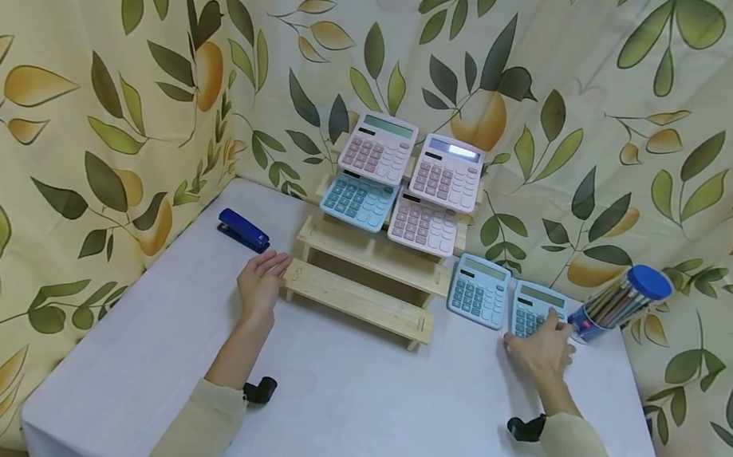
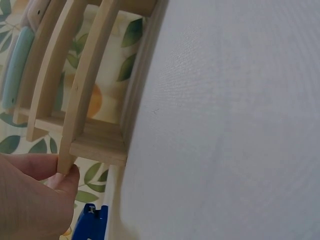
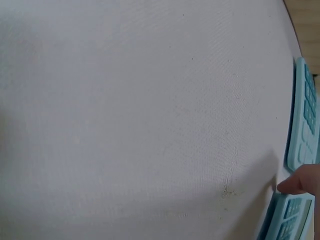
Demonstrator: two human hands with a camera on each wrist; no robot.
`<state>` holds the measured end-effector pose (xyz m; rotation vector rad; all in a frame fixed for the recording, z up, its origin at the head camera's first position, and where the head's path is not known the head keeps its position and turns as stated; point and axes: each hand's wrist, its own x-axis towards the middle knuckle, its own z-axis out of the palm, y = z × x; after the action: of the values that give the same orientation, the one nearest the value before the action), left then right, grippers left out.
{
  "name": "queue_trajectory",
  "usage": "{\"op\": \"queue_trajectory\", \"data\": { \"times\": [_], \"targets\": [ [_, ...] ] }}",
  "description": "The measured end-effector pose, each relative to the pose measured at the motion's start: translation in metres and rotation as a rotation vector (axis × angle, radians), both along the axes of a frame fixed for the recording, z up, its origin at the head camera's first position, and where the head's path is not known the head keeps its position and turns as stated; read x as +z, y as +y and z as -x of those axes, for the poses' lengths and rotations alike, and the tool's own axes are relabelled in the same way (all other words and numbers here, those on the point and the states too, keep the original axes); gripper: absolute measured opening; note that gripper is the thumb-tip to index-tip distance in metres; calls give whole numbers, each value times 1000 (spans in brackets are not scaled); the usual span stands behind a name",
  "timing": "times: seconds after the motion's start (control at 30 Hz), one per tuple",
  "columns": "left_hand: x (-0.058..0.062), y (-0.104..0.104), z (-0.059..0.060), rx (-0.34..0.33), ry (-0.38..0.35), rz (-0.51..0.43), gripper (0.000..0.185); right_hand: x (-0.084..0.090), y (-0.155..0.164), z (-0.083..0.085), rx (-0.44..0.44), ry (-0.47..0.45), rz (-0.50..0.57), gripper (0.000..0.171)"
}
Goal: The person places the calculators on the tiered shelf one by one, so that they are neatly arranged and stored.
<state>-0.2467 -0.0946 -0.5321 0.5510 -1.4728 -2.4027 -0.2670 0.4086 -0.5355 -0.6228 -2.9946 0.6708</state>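
My left hand [image 1: 262,280] lies flat on the white table [image 1: 342,418] with straight fingers, at the left end of a wooden stepped rack [image 1: 366,277]. In the left wrist view its thumb [image 2: 65,180] touches the rack's lower step [image 2: 95,145]. My right hand [image 1: 539,346] covers the lower part of a blue calculator [image 1: 536,301] at the right. Its fingers lie over the keys and its thumb [image 3: 300,182] is at the edge of that calculator [image 3: 290,220]. A second blue calculator [image 1: 478,289] lies just to its left.
The rack's upper steps carry two pink calculators [image 1: 378,148] [image 1: 449,171], a blue one [image 1: 358,200] and another pink one [image 1: 423,224]. A blue stapler [image 1: 243,230] lies left of my left hand. A blue-capped tube of pencils [image 1: 616,303] leans at the far right. Leaf-print curtains surround the table.
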Motion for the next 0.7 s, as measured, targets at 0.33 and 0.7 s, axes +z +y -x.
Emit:
{"op": "queue_trajectory", "data": {
  "times": [0.33,0.7],
  "targets": [
    [-2,2,-1,1,0,-4,65,6,0,-12,11,29,-3,114],
    [-6,0,2,2,12,8,65,26,-14,-22,135,167,-63,102]
  ]
}}
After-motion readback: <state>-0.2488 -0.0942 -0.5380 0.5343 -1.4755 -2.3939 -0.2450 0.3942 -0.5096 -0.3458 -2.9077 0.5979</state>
